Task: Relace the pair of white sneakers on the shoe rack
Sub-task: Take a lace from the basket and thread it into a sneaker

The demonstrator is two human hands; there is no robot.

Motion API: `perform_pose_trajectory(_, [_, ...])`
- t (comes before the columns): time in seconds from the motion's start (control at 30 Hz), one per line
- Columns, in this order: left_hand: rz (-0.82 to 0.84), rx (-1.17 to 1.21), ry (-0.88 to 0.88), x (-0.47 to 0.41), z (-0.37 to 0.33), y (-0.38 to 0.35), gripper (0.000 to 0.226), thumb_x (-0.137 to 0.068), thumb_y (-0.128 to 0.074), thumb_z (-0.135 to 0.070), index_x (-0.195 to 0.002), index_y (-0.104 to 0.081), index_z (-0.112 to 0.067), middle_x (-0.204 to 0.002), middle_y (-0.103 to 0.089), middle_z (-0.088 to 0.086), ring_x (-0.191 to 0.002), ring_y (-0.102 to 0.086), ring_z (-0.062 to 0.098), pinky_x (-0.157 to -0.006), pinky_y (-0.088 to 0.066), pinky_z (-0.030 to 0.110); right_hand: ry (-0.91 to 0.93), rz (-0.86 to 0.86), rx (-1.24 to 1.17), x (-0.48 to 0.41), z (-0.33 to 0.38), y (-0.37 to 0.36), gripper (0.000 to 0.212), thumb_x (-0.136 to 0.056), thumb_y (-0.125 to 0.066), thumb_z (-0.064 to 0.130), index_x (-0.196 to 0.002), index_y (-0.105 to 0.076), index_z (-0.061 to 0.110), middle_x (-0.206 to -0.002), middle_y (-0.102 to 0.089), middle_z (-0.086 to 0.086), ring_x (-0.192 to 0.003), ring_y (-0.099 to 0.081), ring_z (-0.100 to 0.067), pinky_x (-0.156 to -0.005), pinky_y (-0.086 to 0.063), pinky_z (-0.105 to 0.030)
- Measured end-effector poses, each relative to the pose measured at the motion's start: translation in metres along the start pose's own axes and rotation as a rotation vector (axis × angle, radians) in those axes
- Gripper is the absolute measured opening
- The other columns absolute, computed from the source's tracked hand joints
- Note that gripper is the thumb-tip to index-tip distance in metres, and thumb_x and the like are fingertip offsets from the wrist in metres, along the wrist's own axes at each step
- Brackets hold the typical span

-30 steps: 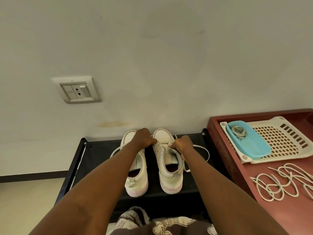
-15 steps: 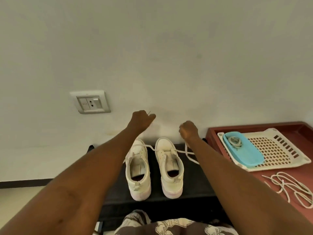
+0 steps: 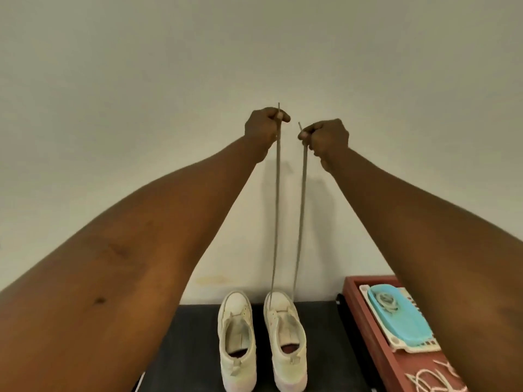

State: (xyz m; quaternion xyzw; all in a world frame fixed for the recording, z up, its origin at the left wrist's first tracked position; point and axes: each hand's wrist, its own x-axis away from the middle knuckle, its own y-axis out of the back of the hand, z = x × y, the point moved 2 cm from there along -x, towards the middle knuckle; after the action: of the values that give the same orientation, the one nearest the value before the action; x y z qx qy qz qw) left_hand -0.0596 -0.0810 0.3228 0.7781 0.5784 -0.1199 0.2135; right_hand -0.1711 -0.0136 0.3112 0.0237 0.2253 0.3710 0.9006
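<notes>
Two white sneakers stand side by side, toes to the wall, on the black shoe rack (image 3: pixel 184 349). The left sneaker (image 3: pixel 237 340) has no lace in view. A white lace (image 3: pixel 276 210) runs from the right sneaker (image 3: pixel 285 340) near its toe end, both ends pulled straight up and taut. My left hand (image 3: pixel 264 128) pinches one end high in front of the wall. My right hand (image 3: pixel 325 138) pinches the other end at nearly the same height, a short gap between the hands.
A red-brown table (image 3: pixel 365 321) stands to the right of the rack. On it a white perforated tray (image 3: pixel 396 343) holds a blue lid (image 3: pixel 402 321) with a coiled lace. Loose laces (image 3: pixel 433 381) lie near the table's front. The wall is close behind the sneakers.
Both hands rose from the right sneaker's eyelets to well above it, drawing the lace ends up taut. The head tilted up, so the wall socket left the view.
</notes>
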Motion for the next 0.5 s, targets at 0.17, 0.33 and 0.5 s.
perform_pose_trajectory(0.17, [-0.013, 0.105, 0.048, -0.008, 0.001, -0.022, 0.013, -0.09, -0.058, -0.005, -0.09, -0.07, -0.008, -0.089, -0.065, 0.006, -0.082, -0.058, 0.021, -0.089, -0.053, 0.035, -0.11, 0.005, -0.172, -0.003, -0.013, -0.01, 0.02, -0.084, -0.058, -0.006, -0.071, -0.068, 0.005, -0.061, -0.061, -0.003, -0.05, -0.053, -0.011, -0.05, -0.047, -0.018])
perform_pose_trajectory(0.33, [-0.047, 0.185, 0.12, -0.013, 0.002, -0.027, 0.008, -0.087, -0.064, -0.004, -0.095, -0.066, -0.004, -0.077, -0.061, 0.003, -0.075, -0.06, 0.02, -0.089, -0.054, 0.037, -0.082, -0.015, -0.254, -0.008, -0.017, -0.013, 0.022, -0.083, -0.058, -0.009, -0.071, -0.066, 0.007, -0.062, -0.061, -0.004, -0.053, -0.054, -0.013, -0.056, -0.051, -0.021])
perform_pose_trajectory(0.5, [-0.035, 0.116, 0.11, -0.019, 0.006, -0.024, 0.021, -0.088, -0.063, -0.005, -0.071, -0.059, -0.018, -0.084, -0.063, 0.006, -0.084, -0.06, 0.023, -0.081, -0.054, 0.036, -0.086, -0.058, -0.358, -0.013, -0.023, -0.013, 0.012, -0.084, -0.062, -0.005, -0.082, -0.066, 0.007, -0.066, -0.061, -0.003, -0.055, -0.055, -0.013, -0.059, -0.05, -0.021])
